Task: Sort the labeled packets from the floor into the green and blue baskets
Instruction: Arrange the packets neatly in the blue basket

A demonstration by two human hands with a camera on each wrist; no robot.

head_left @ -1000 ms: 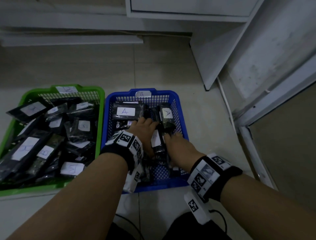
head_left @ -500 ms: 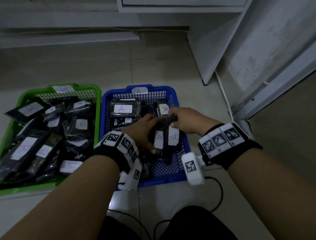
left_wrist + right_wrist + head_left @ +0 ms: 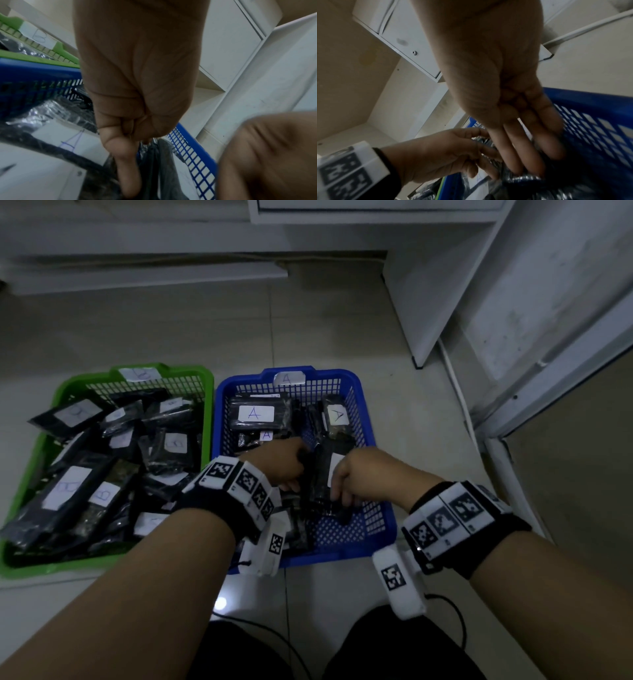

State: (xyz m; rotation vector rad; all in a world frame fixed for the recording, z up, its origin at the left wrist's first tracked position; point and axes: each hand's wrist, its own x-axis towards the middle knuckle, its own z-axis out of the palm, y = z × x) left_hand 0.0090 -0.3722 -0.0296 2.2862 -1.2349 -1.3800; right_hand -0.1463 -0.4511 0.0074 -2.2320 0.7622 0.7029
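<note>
Both hands are inside the blue basket (image 3: 363, 398), which is tagged A. My left hand (image 3: 291, 470) grips the left side of a small stack of black packets (image 3: 318, 474); in the left wrist view its thumb and curled fingers (image 3: 128, 169) pinch a dark packet (image 3: 161, 162). My right hand (image 3: 342, 494) lies on the stack's near end, and the right wrist view shows its fingers (image 3: 530, 155) fairly straight, tips on the packets (image 3: 527, 180). More A packets (image 3: 255, 414) lie at the back. The green basket (image 3: 51, 570) on the left is piled with B packets (image 3: 102, 494).
A white cabinet panel (image 3: 428, 302) stands behind and right of the blue basket, with a door frame (image 3: 548, 392) further right. A black cable (image 3: 455, 621) runs over the floor tiles by my knees. The two baskets touch side by side.
My right hand has come from the far end of the stack to its near end, and the stack now sits lower in the blue basket. My left hand keeps its grip.
</note>
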